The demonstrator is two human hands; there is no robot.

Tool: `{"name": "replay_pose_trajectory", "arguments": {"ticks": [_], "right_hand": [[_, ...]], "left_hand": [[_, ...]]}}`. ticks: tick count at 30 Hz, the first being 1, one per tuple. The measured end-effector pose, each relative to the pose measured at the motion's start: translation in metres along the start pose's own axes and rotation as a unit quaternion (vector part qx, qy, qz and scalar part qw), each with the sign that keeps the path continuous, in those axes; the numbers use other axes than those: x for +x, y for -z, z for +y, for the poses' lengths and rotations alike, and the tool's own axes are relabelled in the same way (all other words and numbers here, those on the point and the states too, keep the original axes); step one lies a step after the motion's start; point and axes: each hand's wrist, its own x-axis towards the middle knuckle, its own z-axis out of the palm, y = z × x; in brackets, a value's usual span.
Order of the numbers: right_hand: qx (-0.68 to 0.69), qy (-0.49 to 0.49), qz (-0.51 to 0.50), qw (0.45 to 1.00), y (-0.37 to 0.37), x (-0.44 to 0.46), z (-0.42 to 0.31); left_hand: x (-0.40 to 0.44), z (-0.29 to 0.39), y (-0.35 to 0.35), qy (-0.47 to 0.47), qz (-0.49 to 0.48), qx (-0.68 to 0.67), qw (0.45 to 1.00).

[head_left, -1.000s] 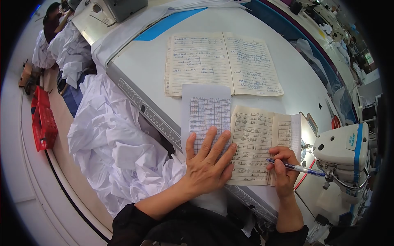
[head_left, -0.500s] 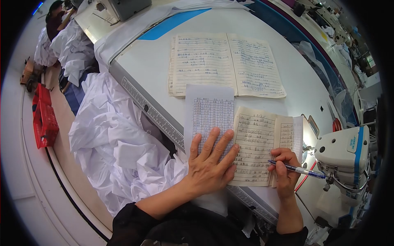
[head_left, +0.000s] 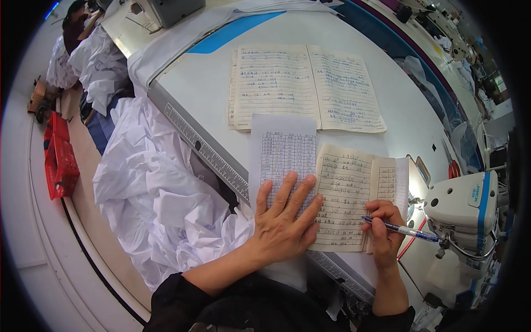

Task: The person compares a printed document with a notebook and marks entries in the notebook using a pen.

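My left hand (head_left: 285, 221) lies flat with fingers spread across the lower part of a printed table sheet (head_left: 283, 141) and the left edge of a small open notebook (head_left: 345, 182). Between the fingers and thumb of my right hand (head_left: 385, 224) is a pen (head_left: 409, 230), its tip over the handwritten left page near the fold. Circled marks and short lines of writing cover that page. Beyond the sheet lies a larger open notebook (head_left: 276, 83) with blue handwriting on both pages; the sheet's top edge overlaps its lower margin.
White fabric (head_left: 160, 188) is heaped left of the table edge, where a ruler strip (head_left: 207, 152) runs. A sewing machine (head_left: 462, 202) stands close by my right hand. Red-handled scissors (head_left: 454, 168) lie behind it. A red basket (head_left: 60, 157) is on the floor; another person (head_left: 74, 27) sits far left.
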Motion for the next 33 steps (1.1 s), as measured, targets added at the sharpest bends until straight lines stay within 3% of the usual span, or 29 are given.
{"name": "replay_pose_trajectory", "arguments": {"ticks": [33], "right_hand": [[-0.016, 0.005, -0.005, 1.000, 0.0007, -0.0001, 0.0001]], "left_hand": [[-0.0003, 0.0006, -0.0011, 0.005, 0.007, 0.008, 1.000]]}}
